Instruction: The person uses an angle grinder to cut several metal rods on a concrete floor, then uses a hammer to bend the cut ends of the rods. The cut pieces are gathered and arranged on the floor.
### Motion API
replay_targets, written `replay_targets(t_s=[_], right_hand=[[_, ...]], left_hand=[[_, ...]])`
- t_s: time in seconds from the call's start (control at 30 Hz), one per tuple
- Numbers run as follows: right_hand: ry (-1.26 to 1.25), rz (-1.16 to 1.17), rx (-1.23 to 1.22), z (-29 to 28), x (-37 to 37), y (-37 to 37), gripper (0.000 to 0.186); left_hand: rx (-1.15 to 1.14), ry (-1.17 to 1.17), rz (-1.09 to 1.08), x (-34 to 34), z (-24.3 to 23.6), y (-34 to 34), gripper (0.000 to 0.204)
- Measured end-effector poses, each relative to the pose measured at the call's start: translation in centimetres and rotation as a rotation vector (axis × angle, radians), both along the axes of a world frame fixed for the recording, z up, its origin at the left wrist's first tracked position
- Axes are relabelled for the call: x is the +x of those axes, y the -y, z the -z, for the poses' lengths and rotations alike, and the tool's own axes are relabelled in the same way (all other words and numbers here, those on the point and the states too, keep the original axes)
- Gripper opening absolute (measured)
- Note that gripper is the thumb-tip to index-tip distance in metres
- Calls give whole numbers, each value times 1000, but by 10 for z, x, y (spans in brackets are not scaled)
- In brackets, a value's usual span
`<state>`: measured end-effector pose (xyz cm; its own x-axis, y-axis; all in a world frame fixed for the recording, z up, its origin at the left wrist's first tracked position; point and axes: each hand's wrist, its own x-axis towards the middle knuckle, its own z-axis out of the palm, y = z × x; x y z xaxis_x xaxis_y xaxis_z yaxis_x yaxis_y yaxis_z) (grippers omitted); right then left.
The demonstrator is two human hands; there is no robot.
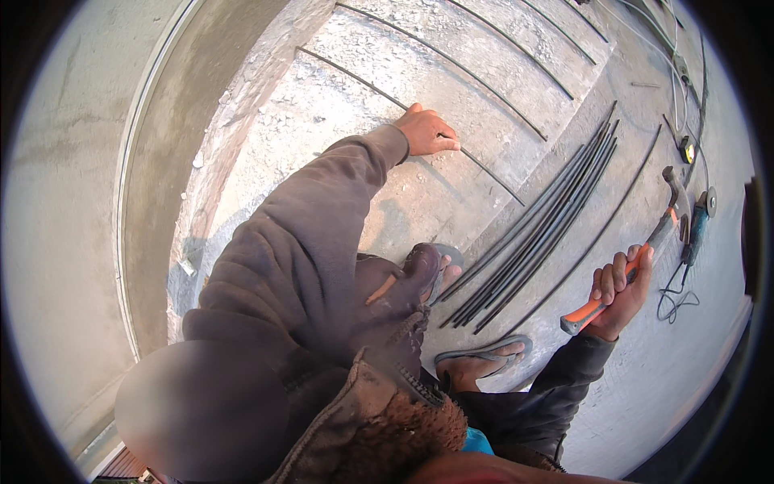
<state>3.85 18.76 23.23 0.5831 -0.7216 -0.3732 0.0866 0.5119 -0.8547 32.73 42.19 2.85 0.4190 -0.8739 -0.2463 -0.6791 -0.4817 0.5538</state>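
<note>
My left hand (pixel 429 131) is closed around a thin dark steel rod (pixel 493 176). One end of that rod meets the chipped edge at the foot of the wall; the other reaches out over the grey floor toward the right. Well apart from it, my right hand (pixel 619 290) grips a claw hammer (pixel 663 229) by its orange and grey handle. The hammer's head points away from me, above the floor on the right. Between my hands lies a bundle of loose steel rods (pixel 552 230), near my sandalled feet.
More rods (pixel 453 64) stick out in a spaced row from the chipped strip (pixel 266 89). A single rod (pixel 622 211) lies right of the bundle. Farther right are an angle grinder (pixel 698 229), a yellow tape measure (pixel 687 150) and cables (pixel 676 81). Rubble covers the pale surface (pixel 322 121).
</note>
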Motion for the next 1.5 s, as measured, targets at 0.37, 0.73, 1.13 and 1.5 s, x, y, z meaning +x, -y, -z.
replay_targets(t_s=[0.37, 0.73, 1.13, 1.5], right_hand=[[-45, 12, 25, 8, 0, -5, 31], [-33, -1, 42, 22, -6, 2, 32], [-46, -23, 82, 26, -4, 1, 30], [-59, -13, 93, 27, -5, -2, 30]], left_hand=[[33, 16, -22, -2, 7, 0, 29], [104, 11, -2, -4, 13, -1, 32], [89, 10, -9, -4, 15, -1, 31], [102, -13, -1, -4, 10, 1, 28]])
